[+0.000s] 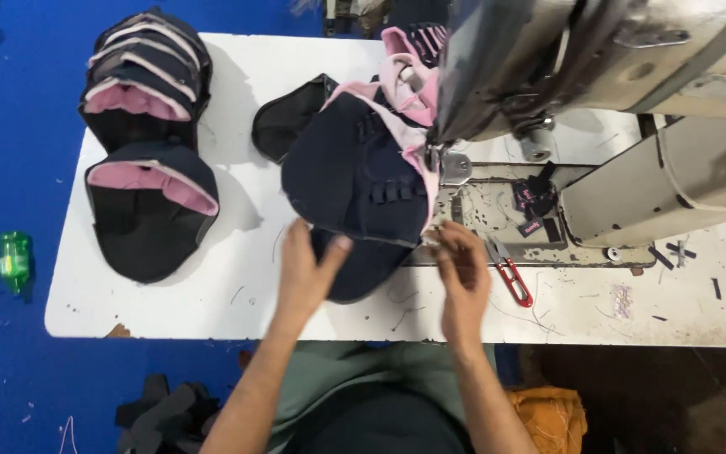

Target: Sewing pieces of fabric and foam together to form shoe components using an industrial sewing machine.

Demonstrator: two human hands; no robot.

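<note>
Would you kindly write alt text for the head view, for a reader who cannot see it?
A person's left hand and right hand hold a navy and pink shoe upper at a sewing machine on a white table. Finished uppers are stacked at left; red snips lie beside the right hand.

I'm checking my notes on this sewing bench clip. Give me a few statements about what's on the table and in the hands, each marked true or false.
1. The left hand grips the navy shoe upper at the sewing machine. True.
2. The red-handled snips are held in the right hand. False: they lie on the white table beside that hand.
3. A stack of navy and pink uppers sits at the table's far left. True.
4. A green bottle stands on the table. False: it lies on the blue floor.
</note>
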